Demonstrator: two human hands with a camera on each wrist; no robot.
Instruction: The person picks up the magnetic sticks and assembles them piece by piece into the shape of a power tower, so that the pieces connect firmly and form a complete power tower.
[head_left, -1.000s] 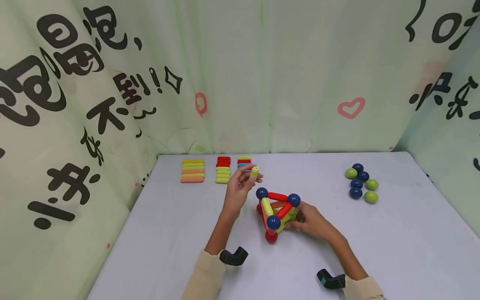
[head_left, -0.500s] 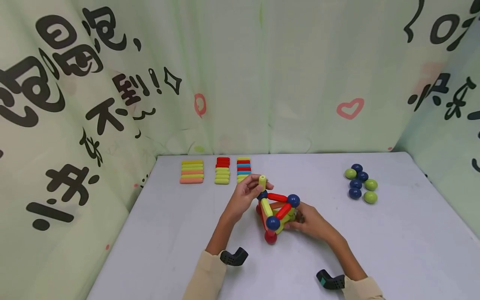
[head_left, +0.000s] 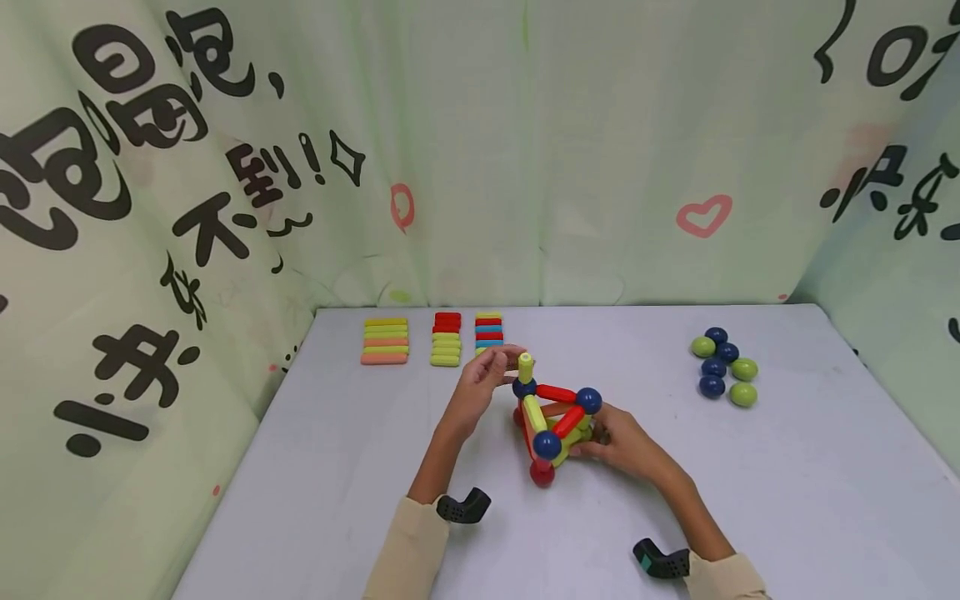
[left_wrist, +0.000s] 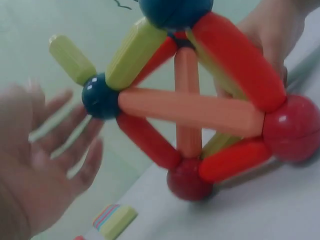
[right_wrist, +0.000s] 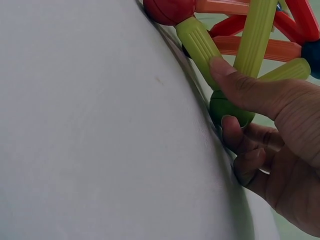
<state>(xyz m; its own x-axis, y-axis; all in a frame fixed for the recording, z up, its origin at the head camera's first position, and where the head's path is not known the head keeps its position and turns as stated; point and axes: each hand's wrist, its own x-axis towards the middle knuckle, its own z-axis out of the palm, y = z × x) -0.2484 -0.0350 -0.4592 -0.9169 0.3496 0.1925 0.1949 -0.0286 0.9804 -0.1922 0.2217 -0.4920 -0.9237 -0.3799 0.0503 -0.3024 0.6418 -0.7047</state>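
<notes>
A frame of magnetic rods and balls [head_left: 567,422] stands on the table, with blue balls on top, red balls below and red, orange and yellow-green rods between. One short yellow-green rod [left_wrist: 71,58] sticks up from the far-left blue ball [left_wrist: 100,96]. Beside that ball is my left hand [head_left: 477,387], its fingers spread and holding nothing; in the left wrist view they look close to the ball, and whether they touch is unclear. My right hand [right_wrist: 280,135] grips the frame's green ball [right_wrist: 227,107], thumb on a yellow-green rod [right_wrist: 200,47] and fingers curled beneath.
Two rows of rods, one yellow and orange [head_left: 386,342], one red and yellow-green [head_left: 446,340], lie at the back left. A third, mixed row [head_left: 489,327] is partly behind my left hand. Several loose blue and green balls [head_left: 713,367] lie at the back right.
My left hand brought the yellow-green rod down and right onto the far-left blue ball, then let go and drew slightly left. The right hand stays on the frame.
</notes>
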